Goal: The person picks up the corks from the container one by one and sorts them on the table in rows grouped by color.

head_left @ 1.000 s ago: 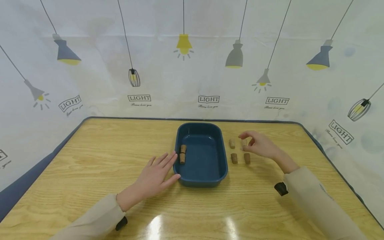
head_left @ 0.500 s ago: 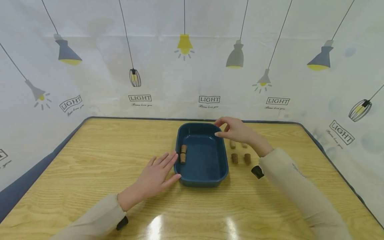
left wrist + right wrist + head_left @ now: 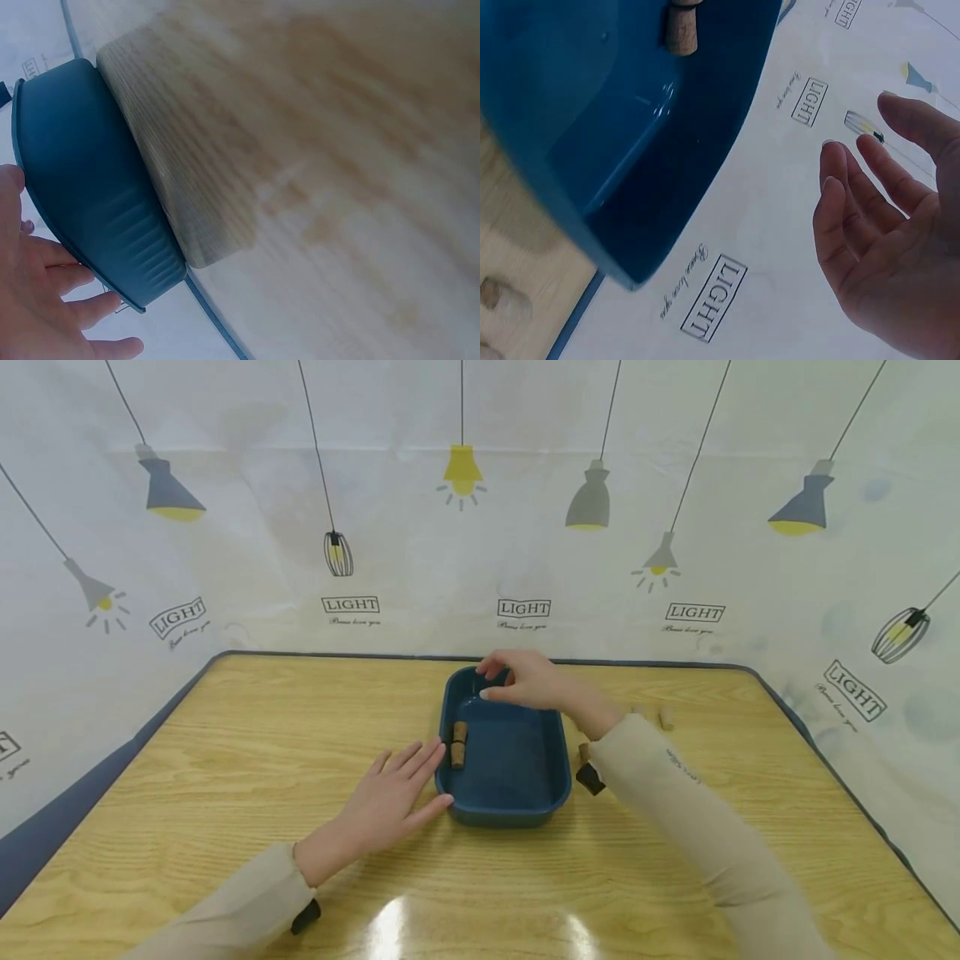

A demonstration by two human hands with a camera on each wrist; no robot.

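A deep blue rectangular tray (image 3: 504, 818) stands on the table in the head view. Two corks (image 3: 458, 756) lie end to end along its left wall. My left hand (image 3: 386, 802) is spread, with fingertips and thumb touching the left rim; the left wrist view shows the fingers (image 3: 90, 307) at that rim. Over the tray's far end is my right hand (image 3: 525, 681). In the right wrist view its fingers are loosely bent, thumb apart, and nothing shows between them. More corks lie right of the tray, one light cork (image 3: 666, 718) in sight and others partly hidden by my right arm.
The wooden table (image 3: 300, 710) runs back to a white backdrop (image 3: 420, 527) printed with hanging lamps. A beige sleeve (image 3: 675, 802) crosses the right side of the table. A black wrist strap piece (image 3: 590, 778) hangs close to the tray's right side.
My right hand has moved left from beside the loose corks to above the tray's far end. Its arm now covers several corks, and a light cork farther right shows. My left hand stays put.
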